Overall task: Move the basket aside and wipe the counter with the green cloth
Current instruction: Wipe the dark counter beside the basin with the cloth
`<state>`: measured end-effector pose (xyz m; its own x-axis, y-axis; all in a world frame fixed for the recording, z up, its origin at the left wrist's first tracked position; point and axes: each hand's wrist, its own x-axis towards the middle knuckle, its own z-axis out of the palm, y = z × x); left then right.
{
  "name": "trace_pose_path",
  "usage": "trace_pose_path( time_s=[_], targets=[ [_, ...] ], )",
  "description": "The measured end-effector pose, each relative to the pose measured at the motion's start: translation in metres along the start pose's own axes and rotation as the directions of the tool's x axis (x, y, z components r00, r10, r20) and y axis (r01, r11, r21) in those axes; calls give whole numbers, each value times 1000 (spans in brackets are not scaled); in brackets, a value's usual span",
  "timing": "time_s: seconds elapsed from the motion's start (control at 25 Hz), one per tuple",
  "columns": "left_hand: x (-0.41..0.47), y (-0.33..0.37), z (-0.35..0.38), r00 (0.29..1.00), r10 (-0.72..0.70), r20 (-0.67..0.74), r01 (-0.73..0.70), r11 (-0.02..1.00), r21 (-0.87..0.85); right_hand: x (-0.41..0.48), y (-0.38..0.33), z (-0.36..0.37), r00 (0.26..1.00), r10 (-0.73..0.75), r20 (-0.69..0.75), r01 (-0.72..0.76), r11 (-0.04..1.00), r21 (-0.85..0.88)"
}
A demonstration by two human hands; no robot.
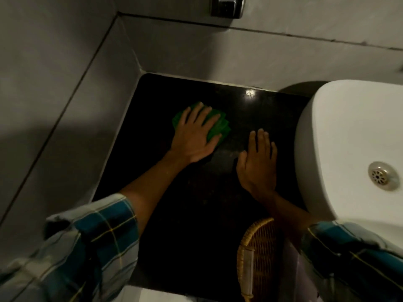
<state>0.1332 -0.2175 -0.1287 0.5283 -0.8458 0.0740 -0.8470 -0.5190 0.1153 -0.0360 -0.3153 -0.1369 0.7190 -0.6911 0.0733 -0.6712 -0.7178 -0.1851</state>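
Plaid sleeves (91, 240) reach over a dark counter (196, 214) cornered by grey tiled walls (54, 62).

No readable text, labels or numbers; view dim.

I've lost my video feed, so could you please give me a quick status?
Left hand flat on green cloth, pressing it to counter. Right hand open, empty. Basket at near edge, clear of cloth.

Bathroom: washbasin (349, 138), tiled walls (54, 62)
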Motion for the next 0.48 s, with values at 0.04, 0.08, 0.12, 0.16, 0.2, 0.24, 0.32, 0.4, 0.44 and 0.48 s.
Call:
trace_pose_path(
  time_s=[0.04, 0.08, 0.12, 0.16, 0.2, 0.24, 0.32, 0.4, 0.44, 0.48],
  targets=[
    [-22, 5, -1, 1000, 13, -8, -13, 1000, -10, 0, 0, -1, 1000, -2, 3, 2, 1000, 5],
    [-48, 9, -2, 1000, 12, -3, -12, 1000, -16, -1, 0, -1, 1000, -3, 12, 3, 1000, 13],
    [-75, 10, -3, 1000, 1, 4, -1, 1000, -17, -1, 1, -1, 1000, -1, 18, 1, 1000, 19],
    [-102, 8, -3, 1000, -16, 4, 16, 1000, -16, -2, 1, -2, 1000, 1, 19, -2, 1000, 21],
    [-125, 4, -4, 999, -35, 4, 35, 999, -11, -2, 1, -3, 1000, 7, 23, -8, 1000, 18],
    [-145, -4, -5, 998, -61, 6, 61, 998, -3, -4, 1, -4, 999, 11, 35, -12, 1000, 11],
    [-159, -26, -10, 992, -129, 3, 129, 991, 20, -5, 0, -6, 998, 10, 56, -11, 1000, 16],
    [-141, -48, -13, 979, -203, -15, 203, 978, 39, -3, 0, -8, 997, 12, 73, -14, 1000, 26],
    [-125, -61, -15, 968, -251, -26, 252, 967, 40, -2, -1, -9, 996, 14, 83, -16, 1000, 22],
    [-106, -74, -17, 952, -304, -35, 305, 952, 36, -1, -2, -9, 996, 16, 88, -18, 1000, 16]
  ],
)
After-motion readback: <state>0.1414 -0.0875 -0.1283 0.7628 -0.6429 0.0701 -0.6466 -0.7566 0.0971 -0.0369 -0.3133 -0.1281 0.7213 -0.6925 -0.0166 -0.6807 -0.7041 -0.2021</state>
